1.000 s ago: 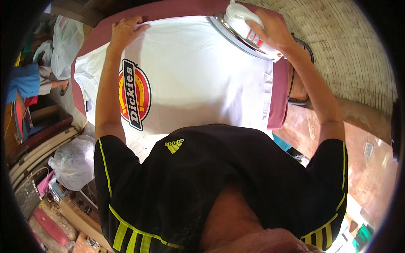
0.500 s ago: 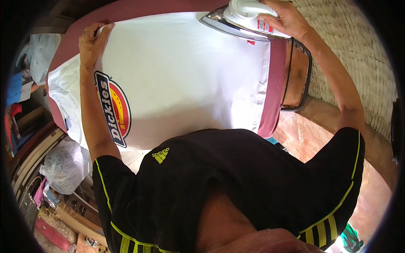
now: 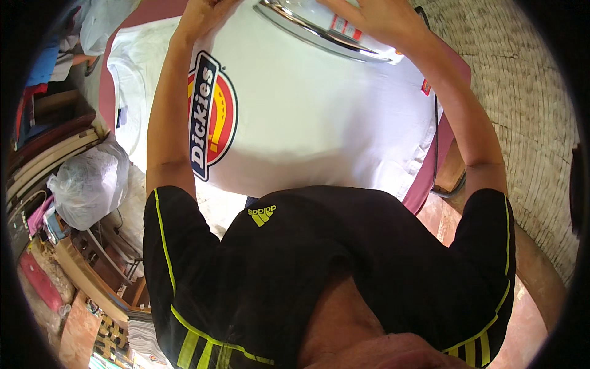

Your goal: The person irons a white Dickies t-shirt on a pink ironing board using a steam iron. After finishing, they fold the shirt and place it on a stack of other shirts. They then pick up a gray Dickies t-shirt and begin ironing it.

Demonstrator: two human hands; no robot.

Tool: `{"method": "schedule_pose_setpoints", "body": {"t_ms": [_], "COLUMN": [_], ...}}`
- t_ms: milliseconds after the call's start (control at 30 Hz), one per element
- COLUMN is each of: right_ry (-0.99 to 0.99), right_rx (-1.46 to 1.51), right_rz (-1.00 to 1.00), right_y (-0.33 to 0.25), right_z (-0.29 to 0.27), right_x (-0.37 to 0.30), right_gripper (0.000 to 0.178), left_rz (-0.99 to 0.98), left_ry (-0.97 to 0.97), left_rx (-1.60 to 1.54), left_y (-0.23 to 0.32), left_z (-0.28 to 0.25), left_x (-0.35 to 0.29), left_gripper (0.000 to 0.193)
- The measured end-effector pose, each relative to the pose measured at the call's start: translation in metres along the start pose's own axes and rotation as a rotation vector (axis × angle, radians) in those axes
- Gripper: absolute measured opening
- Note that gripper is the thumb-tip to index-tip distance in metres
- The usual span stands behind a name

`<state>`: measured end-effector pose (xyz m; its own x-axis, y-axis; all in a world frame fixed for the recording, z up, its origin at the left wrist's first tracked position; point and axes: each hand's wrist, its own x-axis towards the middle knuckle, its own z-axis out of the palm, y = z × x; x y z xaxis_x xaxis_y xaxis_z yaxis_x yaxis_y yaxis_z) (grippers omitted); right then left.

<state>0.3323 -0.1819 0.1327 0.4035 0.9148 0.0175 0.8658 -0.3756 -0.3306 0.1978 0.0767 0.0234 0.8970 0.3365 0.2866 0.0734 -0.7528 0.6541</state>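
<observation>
A white T-shirt [image 3: 307,117] with a blue, red and yellow printed emblem [image 3: 212,117] lies spread over a maroon-covered ironing board [image 3: 458,64]. At the far side, my right hand [image 3: 384,21] is closed on a white clothes iron [image 3: 319,35]. The iron's chrome base rests on the shirt, its tip pointing left. To the left of the iron, my left hand [image 3: 212,9] is at the shirt's far part. The upper edge of the view cuts off most of its fingers, so their grip is hidden. A small red tag [image 3: 425,87] shows at the shirt's hem.
A dark cord [image 3: 436,129] hangs over the board's right end. Rough pale matting [image 3: 510,92] lies to the right. On the left are a clear plastic bag [image 3: 92,184], another pale bag [image 3: 101,24], wooden furniture [image 3: 92,289] and a red bundle [image 3: 42,280].
The iron has gone left and farther away with my right hand. My left hand has shifted right and away, partly out of view. The whole scene has also turned as the head moved.
</observation>
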Motion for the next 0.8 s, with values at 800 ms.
{"method": "schedule_pose_setpoints", "body": {"t_ms": [800], "right_ry": [0.048], "right_rx": [0.036], "right_rz": [0.194], "right_y": [0.133], "right_z": [-0.053], "right_x": [-0.164], "right_gripper": [0.029], "left_rz": [0.164], "left_ry": [0.151], "left_rx": [-0.107], "left_y": [-0.047], "left_z": [0.017], "left_x": [-0.005], "left_gripper": [0.019]}}
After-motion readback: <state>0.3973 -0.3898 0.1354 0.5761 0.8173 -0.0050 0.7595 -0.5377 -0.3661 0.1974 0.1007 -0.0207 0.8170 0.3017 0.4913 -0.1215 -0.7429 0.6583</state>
